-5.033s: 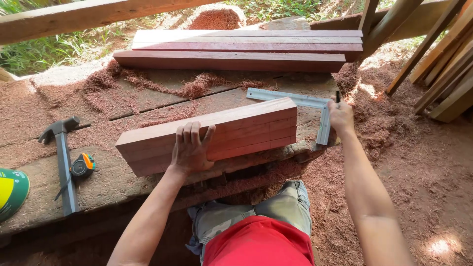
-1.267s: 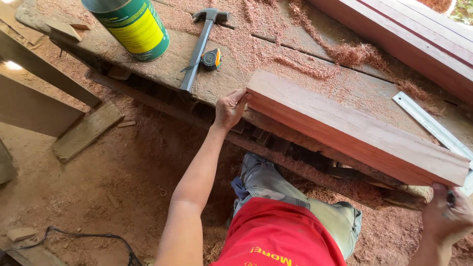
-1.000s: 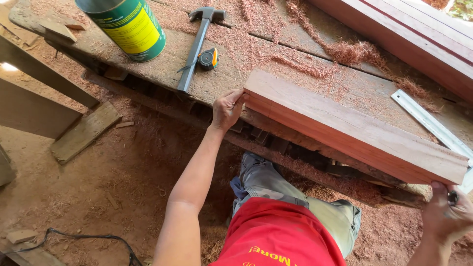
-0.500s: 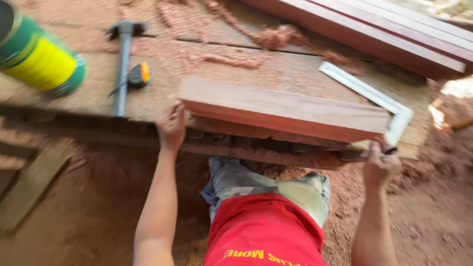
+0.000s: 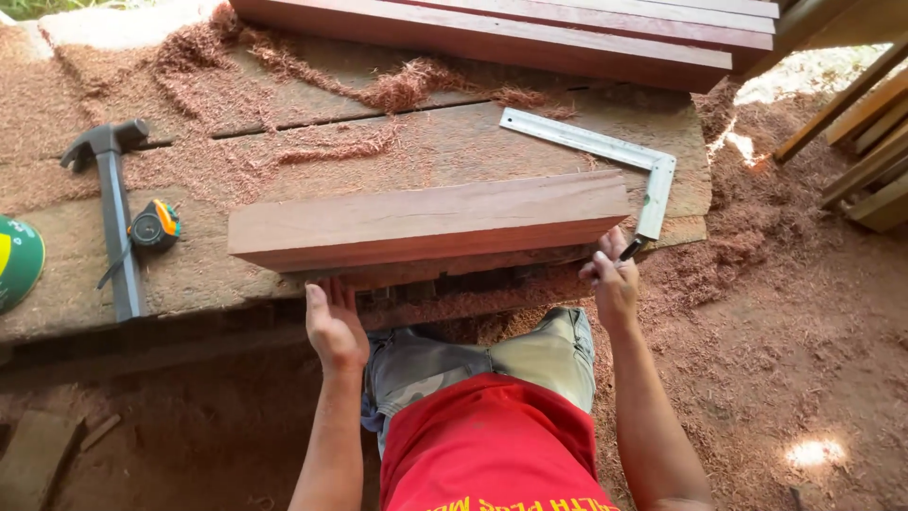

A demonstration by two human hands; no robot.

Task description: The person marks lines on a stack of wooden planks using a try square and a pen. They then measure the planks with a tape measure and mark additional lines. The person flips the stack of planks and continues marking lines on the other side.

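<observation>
A thick reddish wooden block [image 5: 430,222] lies lengthwise along the front edge of a plank workbench [image 5: 208,274]. My left hand [image 5: 334,325] is just below the block's left part, palm up and fingers apart, at the bench edge with nothing in it. My right hand [image 5: 612,282] is under the block's right end, closed on a dark pen or marker [image 5: 631,249] whose tip points toward a metal carpenter's square [image 5: 605,156] lying beside the block.
A hammer [image 5: 112,208] and a black-and-orange tape measure [image 5: 151,225] lie on the bench's left. A green-and-yellow can [image 5: 17,260] shows at the left edge. Reddish planks [image 5: 530,33] are stacked at the back, lumber [image 5: 865,142] leans at right. Sawdust covers bench and ground.
The view has swung back to face the bench squarely. My left hand has dropped from the block's left end to just below it. My right hand stays at the right end with the pen.
</observation>
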